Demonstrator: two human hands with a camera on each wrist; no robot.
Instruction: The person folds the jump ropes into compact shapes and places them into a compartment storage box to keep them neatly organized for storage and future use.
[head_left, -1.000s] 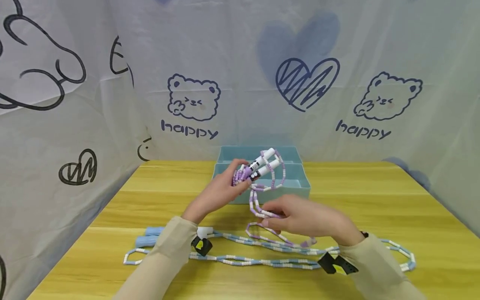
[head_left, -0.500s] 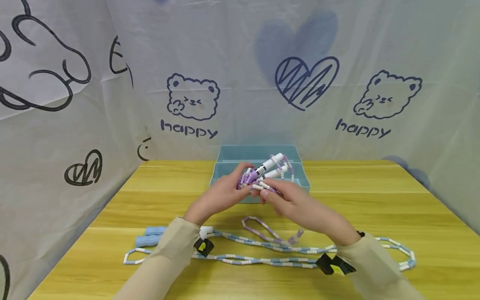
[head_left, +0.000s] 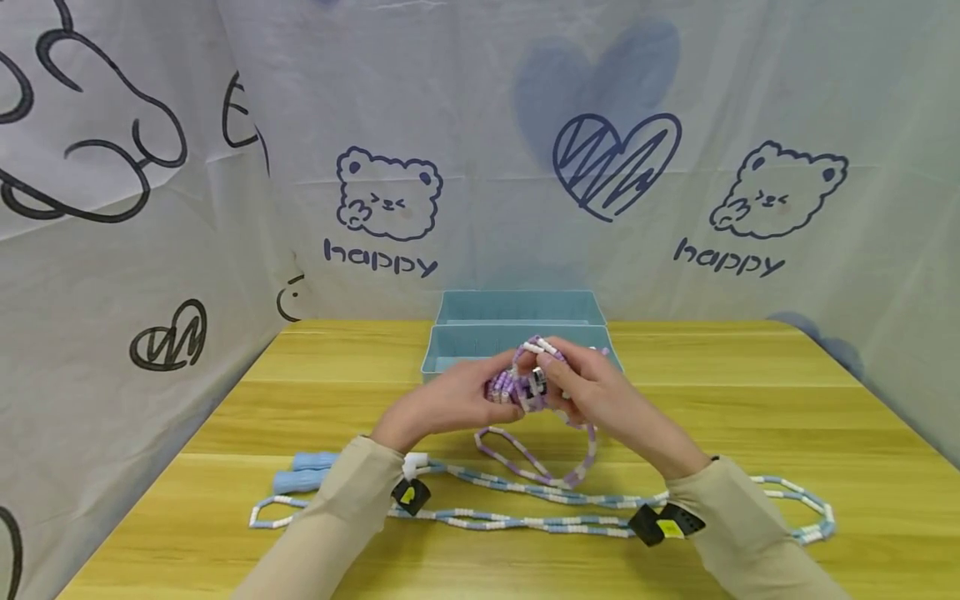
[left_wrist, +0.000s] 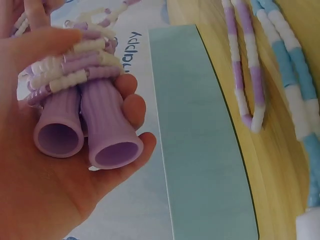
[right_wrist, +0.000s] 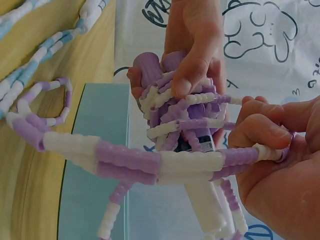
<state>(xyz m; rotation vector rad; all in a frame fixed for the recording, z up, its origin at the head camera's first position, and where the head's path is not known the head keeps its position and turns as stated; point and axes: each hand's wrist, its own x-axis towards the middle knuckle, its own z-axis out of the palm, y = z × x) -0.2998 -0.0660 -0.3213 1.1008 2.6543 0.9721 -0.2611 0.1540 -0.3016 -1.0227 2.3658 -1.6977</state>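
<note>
My left hand (head_left: pixel 453 398) grips the two handles of a jump rope with purple and white beads. Their flared purple ends (left_wrist: pixel 107 115) poke out by the palm in the left wrist view. Several turns of beaded rope wrap the handles, and the left thumb presses on them. My right hand (head_left: pixel 600 387) pinches a doubled strand of the rope (right_wrist: pixel 127 157), pulled taut beside the bundle. A loose purple loop (head_left: pixel 588 454) dangles below the hands. White handle parts (right_wrist: pixel 202 207) show under the wraps in the right wrist view.
Behind the hands stands an open light blue box (head_left: pixel 517 308). A blue and white beaded jump rope (head_left: pixel 540 525) lies stretched across the wooden table (head_left: pixel 450 567), its blue handles (head_left: pixel 303 481) at left. A printed cloth (head_left: pixel 487 125) hangs at the back.
My right hand has risen from near the table and brought rope up and over to the handles. The handle bundle has turned, and the white ends are now mostly hidden in the head view.
</note>
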